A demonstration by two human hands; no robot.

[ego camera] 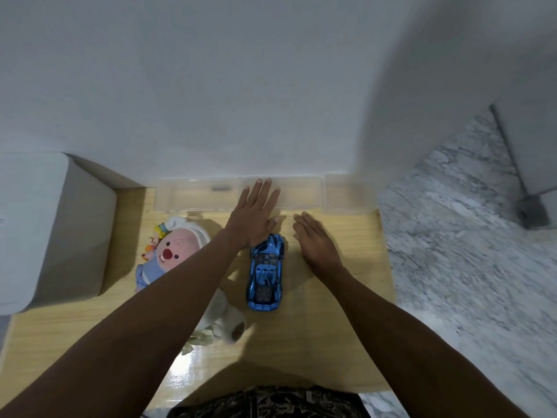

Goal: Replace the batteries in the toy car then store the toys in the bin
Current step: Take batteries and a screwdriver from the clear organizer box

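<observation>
Head view, looking down on a pale wooden worktop set against a white wall. Along the back edge stand three clear plastic bins in a row. The left bin holds one small dark object near its far wall, too blurred to identify. The middle bin shows no contents that can be made out, and the fingertips of the left hand overlap its near left corner. The right bin, smaller, sits at the worktop's right end; its contents cannot be told.

The left hand is stretched forward with its grip fully open, fingers straight and spread, holding nothing; whether it touches the middle bin or hovers over it cannot be told. The right hand lies palm down with its grip open as well, fingers straight and together, holding nothing, low over or on the worktop just to the right of the toy car.

The blue toy car stands on its wheels at the middle of the worktop, lengthwise between the two forearms, one end partly beneath the heel of the left hand. To its left lies a pink-faced plush toy in white and blue, partly covered by the left forearm. A large white rounded container stands at the worktop's left edge. Marble-patterned floor shows to the right.
</observation>
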